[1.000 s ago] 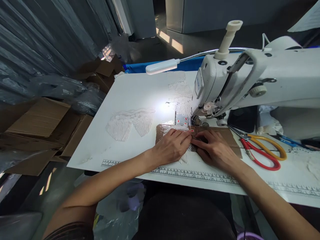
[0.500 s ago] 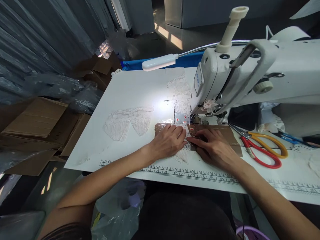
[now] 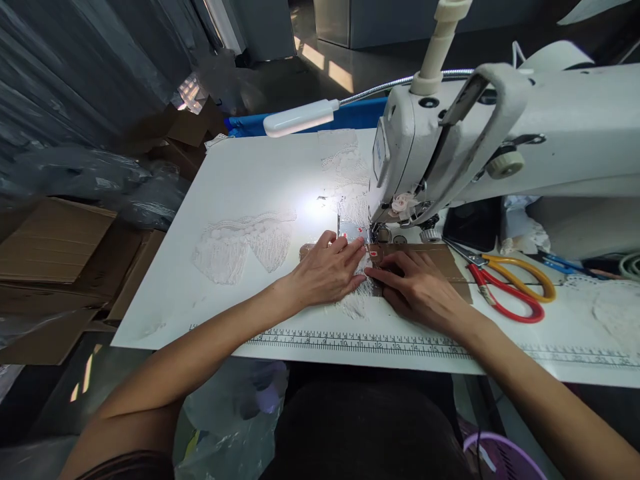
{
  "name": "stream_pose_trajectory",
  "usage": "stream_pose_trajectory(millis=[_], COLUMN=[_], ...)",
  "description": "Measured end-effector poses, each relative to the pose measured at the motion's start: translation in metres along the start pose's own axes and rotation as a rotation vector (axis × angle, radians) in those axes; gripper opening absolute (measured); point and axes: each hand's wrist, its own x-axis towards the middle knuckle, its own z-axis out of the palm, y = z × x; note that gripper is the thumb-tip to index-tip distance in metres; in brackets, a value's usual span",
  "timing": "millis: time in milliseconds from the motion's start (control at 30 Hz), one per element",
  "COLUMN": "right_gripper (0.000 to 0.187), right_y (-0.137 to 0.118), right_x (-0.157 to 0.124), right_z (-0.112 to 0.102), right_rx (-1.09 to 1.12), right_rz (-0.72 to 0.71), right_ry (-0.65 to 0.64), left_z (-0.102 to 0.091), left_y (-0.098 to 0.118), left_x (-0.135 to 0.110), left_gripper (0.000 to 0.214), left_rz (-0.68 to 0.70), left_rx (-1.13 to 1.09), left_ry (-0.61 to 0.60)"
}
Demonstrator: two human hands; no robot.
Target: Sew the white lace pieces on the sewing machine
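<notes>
My left hand point(image 3: 325, 270) lies flat with fingers stretched out, pressing a strip of white lace point(image 3: 356, 303) onto the table just in front of the needle of the white sewing machine point(image 3: 480, 140). My right hand point(image 3: 417, 287) lies beside it, fingers together and pressed down on the lace and on a brown cardboard guide point(image 3: 445, 257) taped to the table. The fingertips of both hands almost meet below the presser foot point(image 3: 373, 233). More lace runs out behind the needle point(image 3: 347, 167).
A folded piece of white lace point(image 3: 240, 243) lies on the white table point(image 3: 250, 180) to the left. Red and yellow scissors point(image 3: 510, 287) lie to the right. A lamp point(image 3: 297, 120) lights the needle area. Cardboard boxes point(image 3: 55, 247) stand at the left. A printed ruler point(image 3: 380, 343) lines the front edge.
Both hands have slid a little forward toward the needle with the lace; the view has shifted to the right and down.
</notes>
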Motion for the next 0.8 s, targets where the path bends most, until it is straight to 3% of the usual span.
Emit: stream_pose_trajectory(millis=[233,800], right_gripper=[0.036,0.037], right_y=[0.004,0.003], right_x=[0.001,0.003], right_z=[0.006,0.008], right_rx=[0.134,0.128], right_rz=[0.082,0.123], right_ry=[0.105,0.108], left_z=[0.007,0.02], left_y=[-0.015,-0.017], left_x=[0.009,0.009], left_gripper=[0.05,0.049], left_rz=[-0.009,-0.044], left_rx=[-0.183,-0.299], left_ry=[0.012,0.069])
